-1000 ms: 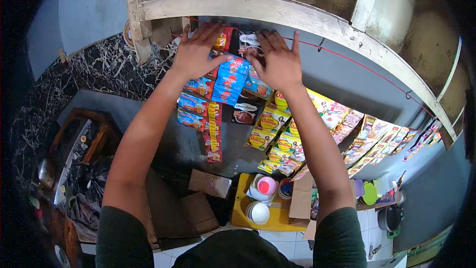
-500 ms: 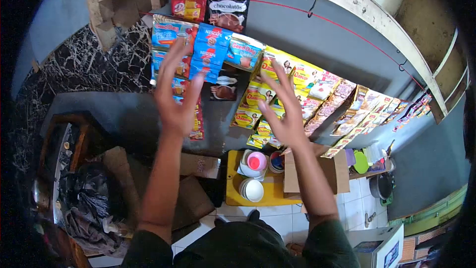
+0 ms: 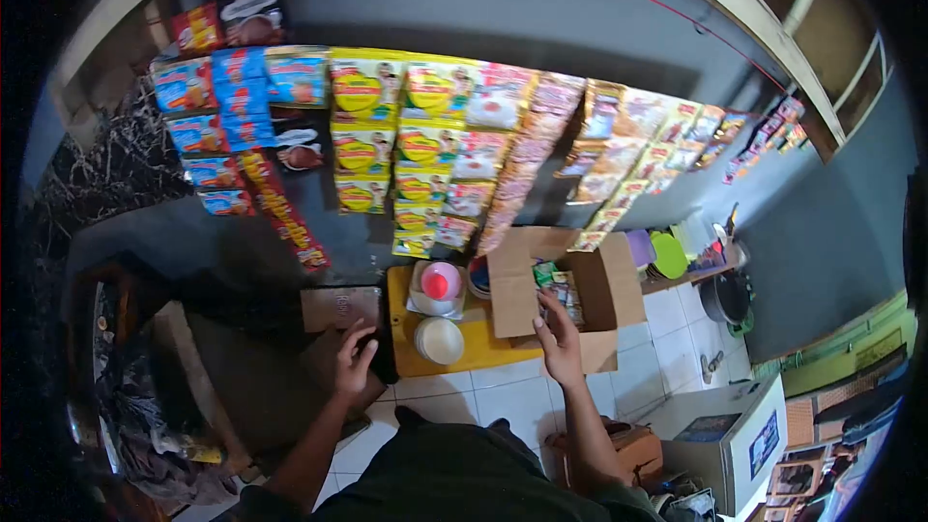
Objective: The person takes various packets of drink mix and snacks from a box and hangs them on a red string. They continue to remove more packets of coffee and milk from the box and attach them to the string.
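Observation:
My left hand [image 3: 357,363] is open and empty, its fingers apart, between a dark cardboard box and the yellow table [image 3: 406,353]. My right hand [image 3: 561,340], also open and empty, is in front of an open cardboard box [image 3: 619,280] that holds small green and white packets [image 3: 561,282]. Strips of sachets hang along the grey wall: blue ones [image 3: 196,135], yellow ones [image 3: 363,150], pink and white ones [image 3: 498,97] and brown ones [image 3: 601,111]. Neither hand touches them.
On the yellow table are a pink cup [image 3: 440,281] and stacked white bowls [image 3: 442,340]. A black plastic bag [image 3: 135,377] lies at the left. A brown bag [image 3: 633,454] and a white box-like unit [image 3: 720,435] stand at the lower right. Green plates [image 3: 668,256] sit farther back.
Both hands have dropped from in front of the hanging sachets to lower down, near the table and boxes. The view has shifted to the right, showing more of the open box.

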### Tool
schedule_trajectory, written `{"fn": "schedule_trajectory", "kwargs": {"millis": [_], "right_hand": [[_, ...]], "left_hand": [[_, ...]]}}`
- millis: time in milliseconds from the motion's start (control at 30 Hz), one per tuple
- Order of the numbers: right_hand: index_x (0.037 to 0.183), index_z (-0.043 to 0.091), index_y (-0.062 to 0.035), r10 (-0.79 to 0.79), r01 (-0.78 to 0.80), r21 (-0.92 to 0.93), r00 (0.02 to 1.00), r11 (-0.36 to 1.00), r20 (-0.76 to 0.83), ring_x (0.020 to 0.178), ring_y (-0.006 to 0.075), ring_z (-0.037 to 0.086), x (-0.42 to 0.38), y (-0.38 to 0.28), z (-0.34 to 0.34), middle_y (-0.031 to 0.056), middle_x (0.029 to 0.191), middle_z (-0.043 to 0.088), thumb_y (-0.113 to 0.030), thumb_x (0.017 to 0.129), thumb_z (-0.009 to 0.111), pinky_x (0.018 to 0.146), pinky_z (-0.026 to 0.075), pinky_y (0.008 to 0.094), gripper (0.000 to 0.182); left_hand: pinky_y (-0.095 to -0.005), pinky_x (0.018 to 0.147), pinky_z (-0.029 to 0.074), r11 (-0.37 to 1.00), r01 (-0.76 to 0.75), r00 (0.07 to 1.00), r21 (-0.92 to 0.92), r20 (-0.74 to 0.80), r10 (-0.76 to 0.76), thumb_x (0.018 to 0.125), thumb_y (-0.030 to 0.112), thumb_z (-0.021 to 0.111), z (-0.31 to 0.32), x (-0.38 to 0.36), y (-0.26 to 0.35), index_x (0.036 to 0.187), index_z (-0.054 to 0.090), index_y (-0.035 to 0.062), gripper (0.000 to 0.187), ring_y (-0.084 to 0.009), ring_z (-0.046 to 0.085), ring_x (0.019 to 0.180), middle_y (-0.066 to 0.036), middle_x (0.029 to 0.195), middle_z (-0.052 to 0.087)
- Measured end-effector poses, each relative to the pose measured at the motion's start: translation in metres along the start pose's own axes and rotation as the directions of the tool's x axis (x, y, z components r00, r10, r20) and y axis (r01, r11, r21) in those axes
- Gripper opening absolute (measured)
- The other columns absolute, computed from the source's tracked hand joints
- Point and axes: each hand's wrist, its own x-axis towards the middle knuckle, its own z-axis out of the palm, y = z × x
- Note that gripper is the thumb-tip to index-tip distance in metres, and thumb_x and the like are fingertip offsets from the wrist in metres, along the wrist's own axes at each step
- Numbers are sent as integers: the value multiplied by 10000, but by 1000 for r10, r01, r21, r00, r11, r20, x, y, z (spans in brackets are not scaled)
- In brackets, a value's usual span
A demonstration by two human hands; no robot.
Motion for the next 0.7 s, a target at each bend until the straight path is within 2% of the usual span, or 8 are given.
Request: {"fn": "schedule_trajectory", "kwargs": {"millis": [67, 233, 333, 367, 400, 467, 600, 700], "right_hand": [[1337, 468, -20, -49, 52, -41, 997, 998, 62, 1372, 260, 330, -2, 0, -21, 167, 1442, 398, -94, 941, 556, 1125, 244, 381, 412], [1309, 519, -85, -62, 78, -108, 988, 991, 140, 1362, 273, 360, -13, -14, -75, 151, 1421, 445, -147, 902, 619, 1071, 309, 390, 424], [1313, 513, -71, -90, 99, -58, 986, 993, 141, 1364, 272, 358, -24, -14, -116, 157, 1413, 451, -146, 903, 618, 1090, 290, 382, 430], [1313, 512, -63, -78, 81, -21, 990, 997, 117, 1363, 270, 360, -29, -10, -129, 159, 1409, 455, -136, 907, 612, 1105, 275, 377, 425], [1313, 512, -63, -78, 81, -24, 992, 996, 104, 1363, 270, 360, -34, -6, -144, 159, 1409, 455, -136, 907, 612, 1105, 275, 377, 425], [1315, 512, -70, -30, 28, 23, 998, 999, 50, 1360, 259, 362, -46, 1, -169, 148, 1415, 449, -134, 917, 600, 1107, 273, 375, 413], [1322, 480, -18, 67, -64, 102, 997, 993, -31, 1364, 235, 341, -70, 13, -207, 149, 1423, 428, -102, 943, 554, 1124, 253, 371, 395], [1315, 490, -31, 97, -84, 137, 991, 987, -93, 1327, 228, 397, -80, 28, -222, 133, 1380, 471, -131, 950, 562, 1100, 296, 359, 385]], "left_hand": [[-363, 1000, 380, 998, 17, 999, -60, 28, -16, 932, 222, 595, 24, -8, -29, 1173, 604, 39, 303, -232, 436, 1279, -120, 1367, 475], [-344, 971, 414, 985, 104, 989, -140, 120, -87, 930, 246, 609, 120, -21, -5, 1170, 607, 41, 316, -215, 487, 1215, -117, 1319, 506], [-356, 1011, 390, 977, -9, 971, -212, 233, 59, 915, 234, 627, 187, -34, 32, 1174, 602, 52, 318, -235, 459, 1262, -129, 1337, 501], [-367, 1054, 342, 996, -18, 957, -83, 287, 42, 895, 230, 649, 200, -39, 62, 1185, 592, 62, 340, -271, 442, 1286, -156, 1348, 492], [-367, 1054, 342, 996, -23, 953, -83, 299, 46, 895, 230, 649, 214, -40, 73, 1185, 592, 62, 340, -271, 442, 1286, -156, 1348, 492], [-383, 1074, 317, 982, -182, 904, 44, 401, 150, 885, 230, 656, 238, -44, 88, 1195, 585, 71, 355, -302, 426, 1298, -177, 1358, 480], [-393, 1077, 317, 979, -200, 885, 41, 437, 162, 877, 206, 660, 268, -51, 107, 1194, 588, 73, 351, -303, 426, 1300, -177, 1360, 481], [-388, 1075, 319, 978, -205, 877, 34, 451, 168, 871, 192, 665, 281, -51, 101, 1190, 587, 63, 353, -301, 428, 1300, -173, 1358, 483]]}}
